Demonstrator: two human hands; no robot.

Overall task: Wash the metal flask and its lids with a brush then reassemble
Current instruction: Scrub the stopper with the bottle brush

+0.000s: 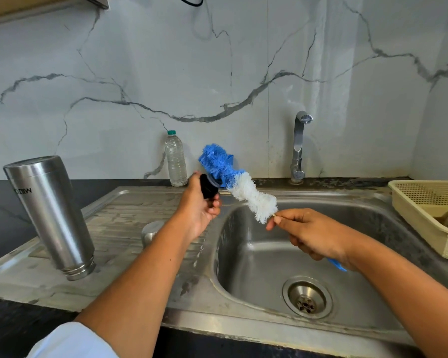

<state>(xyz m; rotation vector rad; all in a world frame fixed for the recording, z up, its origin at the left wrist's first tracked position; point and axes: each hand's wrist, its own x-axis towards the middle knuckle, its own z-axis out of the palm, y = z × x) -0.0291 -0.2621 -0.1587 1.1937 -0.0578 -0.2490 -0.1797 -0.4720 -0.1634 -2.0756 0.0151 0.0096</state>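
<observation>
The metal flask (51,213) stands upside down, mouth on the steel draining board (119,228) at the left. A round metal lid (150,232) sits on the board, partly hidden behind my left forearm. My left hand (199,208) grips a black inner lid (208,186) above the sink's left rim. My right hand (311,233) holds the handle of a blue and white bottle brush (233,177). The brush's bristles press against the black lid.
The steel sink basin (269,254) with its drain (307,297) lies below my hands. A chrome tap (299,146) stands behind it. A clear plastic water bottle (176,158) stands by the wall. A cream plastic basket (424,210) sits at the right.
</observation>
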